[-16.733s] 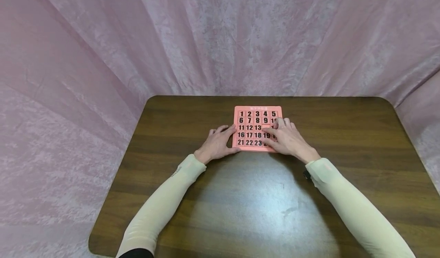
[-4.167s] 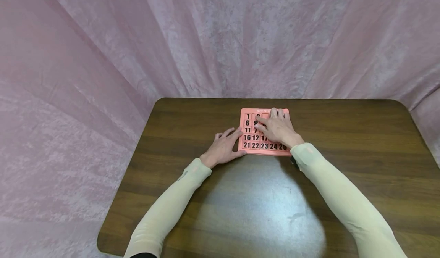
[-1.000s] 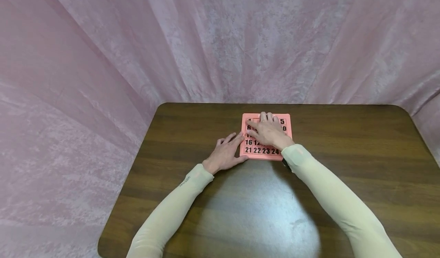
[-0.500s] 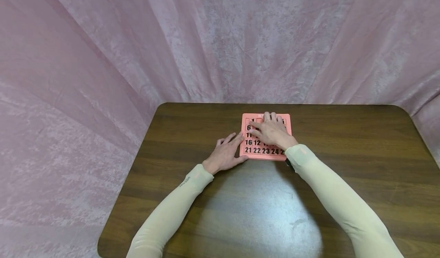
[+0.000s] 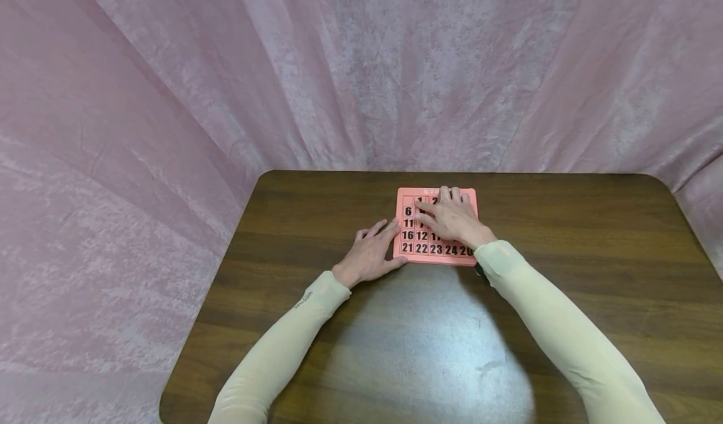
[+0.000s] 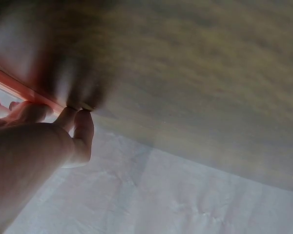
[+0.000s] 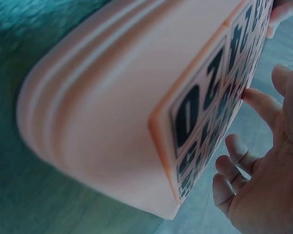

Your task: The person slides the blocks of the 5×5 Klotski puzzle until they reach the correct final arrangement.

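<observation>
A pink number slide puzzle (image 5: 435, 258) lies flat near the far side of the table in the head view. Tile 1 sits in the second column of its top row; the top-left cell (image 5: 408, 201) is a bare gap. My left hand (image 5: 366, 256) rests against the puzzle's left edge, fingers spread, thumb at the near-left corner. My right hand (image 5: 454, 218) reaches over the upper tiles, index fingertip on tile 1, hiding many numbers. In the right wrist view, the tile marked 20 (image 7: 198, 107) is close to the camera, and a fingertip touches the tile faces.
The brown wooden table (image 5: 316, 204) has rounded corners and carries a bright glare patch in front of the puzzle. Pink velvet curtain (image 5: 395, 66) hangs behind its far edge and along the left side.
Since one second ago, my right hand has slid tile 1 rightward from the top-left corner into the second column, opening the corner gap. My left hand has stayed at the left edge.
</observation>
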A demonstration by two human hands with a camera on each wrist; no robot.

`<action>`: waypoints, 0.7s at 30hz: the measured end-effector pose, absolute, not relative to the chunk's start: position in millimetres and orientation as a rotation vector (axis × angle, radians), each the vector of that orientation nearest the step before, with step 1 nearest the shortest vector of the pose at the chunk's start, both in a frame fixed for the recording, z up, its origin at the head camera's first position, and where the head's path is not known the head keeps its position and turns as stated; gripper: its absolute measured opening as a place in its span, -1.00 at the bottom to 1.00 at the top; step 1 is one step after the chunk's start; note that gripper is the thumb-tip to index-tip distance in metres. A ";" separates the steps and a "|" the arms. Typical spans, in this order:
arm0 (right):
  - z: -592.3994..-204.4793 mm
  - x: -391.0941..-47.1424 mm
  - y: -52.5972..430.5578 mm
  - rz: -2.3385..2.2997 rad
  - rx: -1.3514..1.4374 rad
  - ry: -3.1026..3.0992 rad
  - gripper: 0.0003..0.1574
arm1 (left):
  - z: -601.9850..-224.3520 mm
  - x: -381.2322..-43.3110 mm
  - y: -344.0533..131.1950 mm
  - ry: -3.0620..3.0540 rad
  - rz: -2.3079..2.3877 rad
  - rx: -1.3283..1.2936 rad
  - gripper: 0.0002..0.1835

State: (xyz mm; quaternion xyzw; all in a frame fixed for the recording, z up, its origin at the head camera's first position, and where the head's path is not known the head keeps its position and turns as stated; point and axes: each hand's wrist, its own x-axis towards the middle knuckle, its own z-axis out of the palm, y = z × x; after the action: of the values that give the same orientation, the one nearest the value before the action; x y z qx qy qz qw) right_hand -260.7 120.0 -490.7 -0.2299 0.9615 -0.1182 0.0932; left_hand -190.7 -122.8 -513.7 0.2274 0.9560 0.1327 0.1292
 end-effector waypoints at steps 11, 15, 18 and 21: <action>-492.0 -257.7 126.7 -0.331 -0.626 2.878 -0.32 | -515.2 -191.5 -122.0 2.785 0.396 0.664 -0.11; -491.9 -252.5 121.9 -0.319 -0.631 2.890 -0.31 | -515.6 -190.7 -122.7 2.783 0.388 0.652 -0.10; -490.8 -246.7 116.1 -0.320 -0.680 2.881 -0.31 | -514.9 -190.2 -123.2 2.779 0.391 0.654 -0.10; -489.7 -241.5 111.0 -0.285 -0.739 2.877 -0.32 | -513.3 -190.6 -123.0 2.783 0.394 0.664 -0.11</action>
State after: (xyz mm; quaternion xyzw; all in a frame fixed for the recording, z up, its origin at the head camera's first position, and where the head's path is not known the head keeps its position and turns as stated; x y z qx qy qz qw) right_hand -241.5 111.0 -489.7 -0.2469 0.9611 -0.0951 0.0786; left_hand -190.6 -123.0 -513.3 0.2281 0.9559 0.1352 0.1264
